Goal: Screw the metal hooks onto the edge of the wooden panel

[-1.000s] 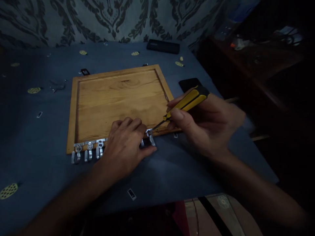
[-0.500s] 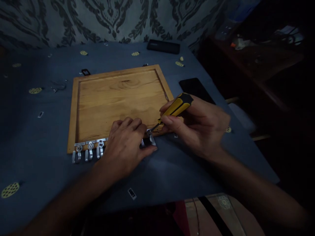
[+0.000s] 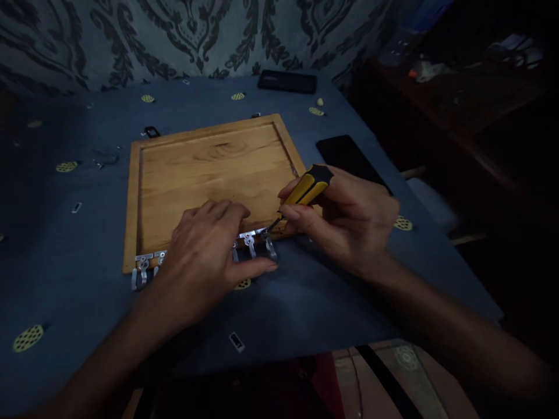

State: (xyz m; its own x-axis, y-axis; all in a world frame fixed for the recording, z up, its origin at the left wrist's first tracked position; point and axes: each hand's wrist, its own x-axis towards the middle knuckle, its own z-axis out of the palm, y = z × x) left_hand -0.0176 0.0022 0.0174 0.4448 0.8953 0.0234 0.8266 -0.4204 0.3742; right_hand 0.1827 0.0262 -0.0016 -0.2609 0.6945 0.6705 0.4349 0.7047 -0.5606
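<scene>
A yellow and black screwdriver (image 3: 308,187) is pinched in my right hand (image 3: 353,224), its tip down on the rightmost metal hook (image 3: 269,247). That hook belongs to a row of several silver hooks along the near edge of a framed wooden board (image 3: 209,177). My left hand (image 3: 203,256) rests over the board's near edge, fingers on the wood and thumb stretched out below the hooks. Its palm hides the middle hooks. Another hook (image 3: 143,269) shows at the board's left corner.
A dark phone (image 3: 351,160) lies right of the board, and a black case (image 3: 287,81) sits at the back. A bent metal wire piece (image 3: 105,160) is on the blue tablecloth (image 3: 78,250) at the left. Patterned fabric (image 3: 174,41) covers the wall behind.
My left hand has slid left and lifted off the right-hand hooks, uncovering more of them. The screwdriver tip stays at the rightmost hook.
</scene>
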